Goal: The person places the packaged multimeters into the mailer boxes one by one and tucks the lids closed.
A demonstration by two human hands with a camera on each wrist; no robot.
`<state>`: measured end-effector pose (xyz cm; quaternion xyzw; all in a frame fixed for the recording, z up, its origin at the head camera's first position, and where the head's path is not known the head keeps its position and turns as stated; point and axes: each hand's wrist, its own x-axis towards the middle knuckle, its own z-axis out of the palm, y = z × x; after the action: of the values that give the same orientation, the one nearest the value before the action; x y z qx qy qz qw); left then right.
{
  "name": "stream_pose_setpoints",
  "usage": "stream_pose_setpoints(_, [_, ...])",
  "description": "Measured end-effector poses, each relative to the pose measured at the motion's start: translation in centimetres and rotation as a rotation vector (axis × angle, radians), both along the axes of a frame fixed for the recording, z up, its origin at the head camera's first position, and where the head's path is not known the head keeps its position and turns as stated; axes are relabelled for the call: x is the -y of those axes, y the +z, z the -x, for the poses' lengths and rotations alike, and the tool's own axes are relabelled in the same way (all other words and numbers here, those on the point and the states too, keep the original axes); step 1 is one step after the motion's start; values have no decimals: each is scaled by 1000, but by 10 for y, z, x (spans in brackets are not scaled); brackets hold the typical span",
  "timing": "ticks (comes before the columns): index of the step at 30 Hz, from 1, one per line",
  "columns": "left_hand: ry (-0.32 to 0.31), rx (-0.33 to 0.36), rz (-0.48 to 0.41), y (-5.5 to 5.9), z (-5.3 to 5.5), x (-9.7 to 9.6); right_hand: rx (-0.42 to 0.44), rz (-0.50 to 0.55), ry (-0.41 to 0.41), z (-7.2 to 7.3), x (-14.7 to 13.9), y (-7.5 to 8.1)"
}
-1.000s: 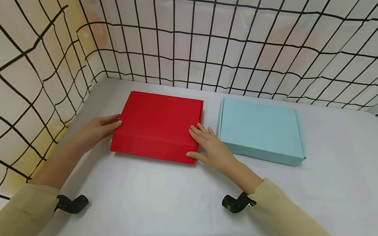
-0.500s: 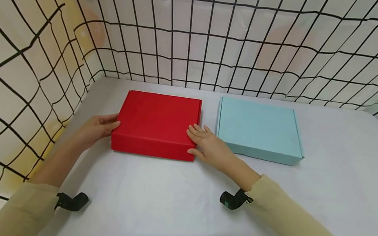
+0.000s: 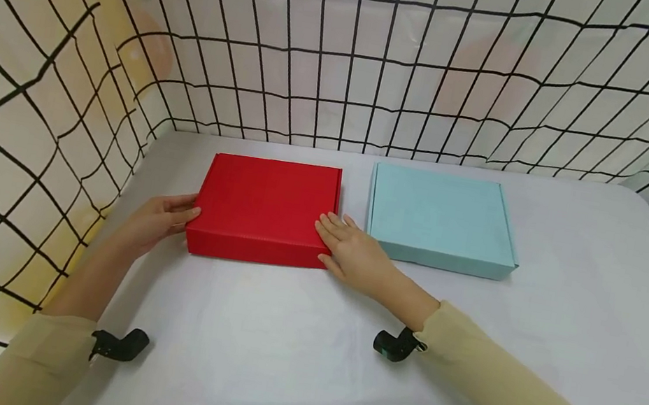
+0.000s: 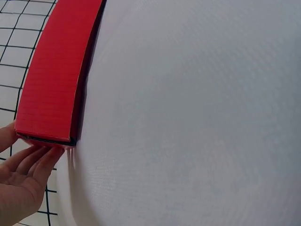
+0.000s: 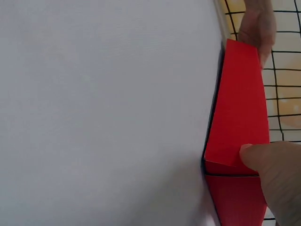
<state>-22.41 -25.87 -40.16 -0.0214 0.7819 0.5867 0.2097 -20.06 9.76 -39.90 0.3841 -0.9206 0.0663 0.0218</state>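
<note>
A closed red cardboard box [image 3: 268, 197] lies flat on the white table, its front edge slightly slanted. At its left end my left hand [image 3: 158, 222] touches the side with fairly straight fingers, the thumb near the top edge. In the left wrist view the fingers [image 4: 41, 162] meet the box's end below that thumb. My right hand [image 3: 357, 254] rests on the box's right edge, fingers extended over the top. Its thumb [image 5: 263, 157] lies against the front face near the corner. The box's underside is hidden.
To the right of the red box lies a closed light blue cardboard box [image 3: 446, 218], with a narrow gap between them. Black wire grid [image 3: 350, 58] stands along the back and sides of the white table [image 3: 274, 357]. Each wrist carries a small black camera [image 3: 394, 344].
The head view has shifted slightly, so everything sits a little further left. The red box has turned slightly, its right front corner going back. Both hands stay in contact with it.
</note>
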Motion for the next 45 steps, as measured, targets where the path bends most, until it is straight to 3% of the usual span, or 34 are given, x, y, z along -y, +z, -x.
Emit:
stream_pose_setpoints(7, [11, 24, -12, 0, -1, 2, -43, -39, 9, 0, 2, 0])
stream_pose_setpoints(18, [31, 26, -16, 2, -1, 1, -139, -3, -9, -5, 1, -12])
stream_pose_setpoints(26, [33, 25, -33, 2, 0, 1, -148, 59, -19, -5, 1, -17])
stream_pose_setpoints(45, [34, 27, -9, 0, 1, 0, -167, 76, -11, -4, -1, -19])
